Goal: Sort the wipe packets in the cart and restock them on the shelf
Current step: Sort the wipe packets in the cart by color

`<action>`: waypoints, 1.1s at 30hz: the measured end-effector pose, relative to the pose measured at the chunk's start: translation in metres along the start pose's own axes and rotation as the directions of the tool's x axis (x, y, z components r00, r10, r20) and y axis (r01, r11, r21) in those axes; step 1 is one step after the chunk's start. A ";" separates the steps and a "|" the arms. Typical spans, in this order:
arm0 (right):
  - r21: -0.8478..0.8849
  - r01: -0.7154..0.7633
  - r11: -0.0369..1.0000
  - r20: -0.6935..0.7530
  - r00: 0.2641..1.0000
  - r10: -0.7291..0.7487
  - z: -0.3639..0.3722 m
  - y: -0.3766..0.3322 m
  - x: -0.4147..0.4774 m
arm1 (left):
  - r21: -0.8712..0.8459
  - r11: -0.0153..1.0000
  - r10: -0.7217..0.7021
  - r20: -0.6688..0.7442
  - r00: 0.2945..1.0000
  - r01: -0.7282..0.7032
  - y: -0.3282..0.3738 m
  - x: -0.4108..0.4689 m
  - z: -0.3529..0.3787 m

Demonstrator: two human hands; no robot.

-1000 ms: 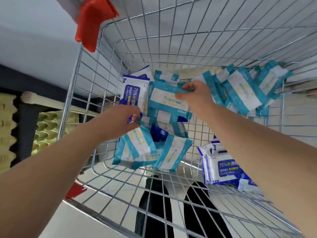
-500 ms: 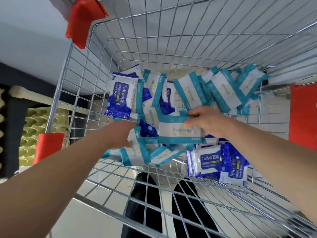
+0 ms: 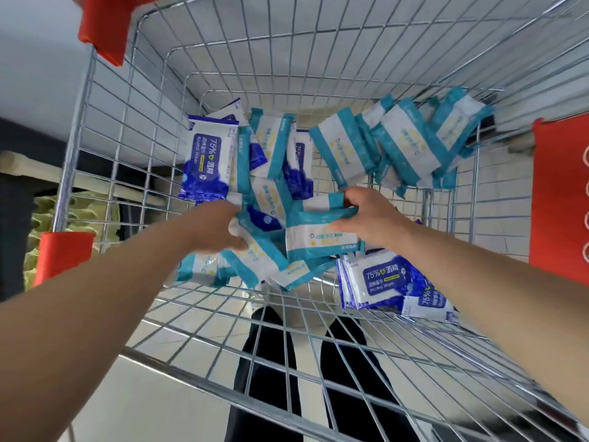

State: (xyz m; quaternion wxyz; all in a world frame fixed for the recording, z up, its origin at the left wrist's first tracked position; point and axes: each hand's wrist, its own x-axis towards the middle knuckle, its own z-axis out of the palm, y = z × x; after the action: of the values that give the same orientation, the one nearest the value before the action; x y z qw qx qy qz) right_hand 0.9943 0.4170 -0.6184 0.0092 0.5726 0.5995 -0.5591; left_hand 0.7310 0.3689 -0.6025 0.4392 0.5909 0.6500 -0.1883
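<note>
Wipe packets (image 3: 271, 145) lie in a loose heap on the wire floor of the cart (image 3: 76, 129), and we reach into it with both arms. Our right hand (image 3: 373, 218) holds a teal packet (image 3: 322, 239) by its right end: the fingers (image 3: 350, 199) curl over the upper edge and the thumb presses on its face. This packet is on top of the heap, in the middle of the cart, with its long side nearly level.

Our left hand (image 3: 216, 232) is just beside it, on the left. Its fingers are curled round the white end of a second teal packet (image 3: 258, 260), which slants down to the right under the first one. The hand is a little blurred, so we cannot tell how firm the grip is.

A blue packet (image 3: 207, 161) leans against the left wall of the cart, and a blue stack (image 3: 379, 282) stands near our right forearm. More teal ones (image 3: 404, 145) lean together at the far right corner. Red guards (image 3: 105, 23) sit on the cart corners. Under the cart floor we see two legs (image 3: 267, 362) in dark trousers.
</note>
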 end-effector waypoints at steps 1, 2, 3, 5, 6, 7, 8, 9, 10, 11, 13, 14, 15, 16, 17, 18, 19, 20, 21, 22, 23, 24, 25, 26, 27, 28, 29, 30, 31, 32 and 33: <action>-0.027 0.027 0.999 0.004 1.000 -0.027 0.002 0.001 -0.002 | -0.062 0.998 -0.014 -0.016 1.000 0.013 -0.003 -0.002 -0.004; -0.058 0.058 0.997 0.014 0.998 -0.057 0.004 0.001 -0.003 | -0.091 0.996 -0.026 -0.025 0.999 0.023 -0.006 -0.003 -0.007; -0.085 0.085 0.993 0.028 0.996 -0.083 0.006 0.002 -0.004 | -0.106 0.994 -0.035 -0.032 0.999 0.032 -0.009 -0.003 -0.009; -0.114 0.116 0.987 0.063 0.992 -0.109 0.011 0.003 -0.005 | -0.120 0.992 -0.050 -0.030 0.998 0.046 -0.011 -0.004 -0.010; -0.114 0.118 0.986 0.085 0.990 -0.109 0.014 0.002 -0.006 | -0.123 0.991 -0.058 -0.018 0.998 0.055 -0.010 -0.005 -0.009; -0.106 0.114 0.988 0.113 0.988 -0.102 0.018 0.001 -0.006 | -0.120 0.991 -0.064 -0.011 0.998 0.063 -0.009 -0.006 -0.007; -0.091 0.107 0.990 0.145 0.985 -0.093 0.022 0.000 -0.006 | -0.113 0.991 -0.069 -0.004 0.998 0.068 -0.008 -0.006 -0.005; -0.084 0.098 0.992 0.180 0.980 -0.082 0.027 -0.001 -0.007 | -0.113 0.991 -0.074 0.000 0.997 0.073 -0.007 -0.006 -0.003; -0.098 0.096 0.991 0.208 0.975 -0.074 0.031 -0.002 -0.007 | -0.127 0.989 -0.079 0.002 0.997 0.079 -0.007 -0.007 -0.002; -0.127 0.107 0.986 0.223 0.972 -0.076 0.035 -0.002 -0.007 | -0.144 0.986 -0.088 0.003 0.996 0.088 -0.007 -0.007 -0.002; -0.194 0.156 0.968 0.222 0.969 -0.111 0.043 -0.001 -0.005 | -0.167 0.980 -0.106 0.008 0.994 0.106 -0.009 -0.008 -0.003; -0.232 0.182 0.956 0.214 0.968 -0.132 0.046 0.001 -0.004 | -0.179 0.977 -0.113 0.014 0.994 0.113 -0.011 -0.008 -0.004; -0.273 0.202 0.941 0.203 0.968 -0.149 0.049 0.003 -0.002 | -0.194 0.974 -0.115 0.018 0.993 0.116 -0.012 -0.009 -0.005; -0.312 0.215 0.925 0.188 0.969 -0.162 0.051 0.005 0.000 | -0.212 0.970 -0.121 0.021 0.992 0.122 -0.014 -0.009 -0.006; -0.346 0.225 0.911 0.174 0.969 -0.174 0.053 0.008 0.002 | -0.224 0.967 -0.120 0.020 0.993 0.122 -0.016 -0.010 -0.007; -0.375 0.236 0.897 0.157 0.969 -0.189 0.056 0.010 0.003 | -0.234 0.964 -0.122 0.022 0.992 0.124 -0.018 -0.010 -0.008; -0.398 0.244 0.884 0.144 0.969 -0.203 0.058 0.012 0.005 | -0.240 0.963 -0.122 0.023 0.992 0.124 -0.019 -0.011 -0.009; -0.416 0.245 0.876 0.128 0.969 -0.210 0.059 0.012 0.005 | -0.248 0.961 -0.122 0.024 0.992 0.124 -0.020 -0.011 -0.010; -0.431 0.237 0.870 0.111 0.971 -0.210 0.059 0.013 0.006 | -0.254 0.959 -0.120 0.026 0.992 0.122 -0.020 -0.012 -0.010; -0.447 0.225 0.866 0.093 0.974 -0.205 0.059 0.012 0.006 | -0.263 0.957 -0.115 0.027 0.993 0.118 -0.020 -0.012 -0.010; -0.465 0.205 0.861 0.077 0.978 -0.191 0.057 0.011 0.007 | -0.268 0.957 -0.111 0.027 0.993 0.114 -0.020 -0.012 -0.010; -0.486 0.184 0.855 0.067 0.983 -0.174 0.056 0.010 0.008 | -0.269 0.956 -0.109 0.028 0.994 0.113 -0.020 -0.012 -0.010; -0.493 0.166 0.854 0.066 0.986 -0.153 0.055 0.011 0.010 | -0.274 0.955 -0.108 0.025 0.994 0.111 -0.020 -0.012 -0.010; -0.485 0.149 0.862 0.068 0.989 -0.132 0.054 0.011 0.012 | -0.291 0.950 -0.112 0.020 0.993 0.113 -0.022 -0.012 -0.012; -0.470 0.131 0.873 0.069 0.991 -0.112 0.053 0.013 0.015 | -0.317 0.941 -0.118 0.016 0.993 0.117 -0.023 -0.012 -0.014; -0.455 0.121 0.882 0.073 0.992 -0.099 0.052 0.014 0.016 | -0.345 0.930 -0.131 0.014 0.991 0.128 -0.024 -0.013 -0.016; -0.430 0.117 0.895 0.075 0.993 -0.094 0.051 0.015 0.018 | -0.364 0.921 -0.144 0.009 0.990 0.137 -0.025 -0.014 -0.019; -0.382 0.120 0.916 0.062 0.993 -0.104 0.047 0.013 0.019 | -0.380 0.914 -0.153 -0.001 0.988 0.141 -0.025 -0.015 -0.022; -0.308 0.117 0.944 0.037 0.993 -0.111 0.043 0.010 0.020 | -0.398 0.907 -0.156 -0.015 0.988 0.137 -0.024 -0.015 -0.026; -0.221 0.122 0.968 0.005 0.992 -0.123 0.035 0.004 0.019 | -0.425 0.896 -0.154 -0.033 0.987 0.126 -0.023 -0.016 -0.030; -0.148 0.122 0.981 -0.029 0.991 -0.127 0.026 -0.001 0.019 | -0.470 0.876 -0.152 -0.055 0.987 0.109 -0.020 -0.018 -0.035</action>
State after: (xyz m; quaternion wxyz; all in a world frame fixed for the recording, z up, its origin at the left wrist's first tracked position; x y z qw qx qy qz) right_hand 0.9704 0.4123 -0.6398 0.0049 0.5423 0.6736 -0.5021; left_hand 0.6982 0.3798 -0.5749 0.5245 0.4309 0.7337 -0.0291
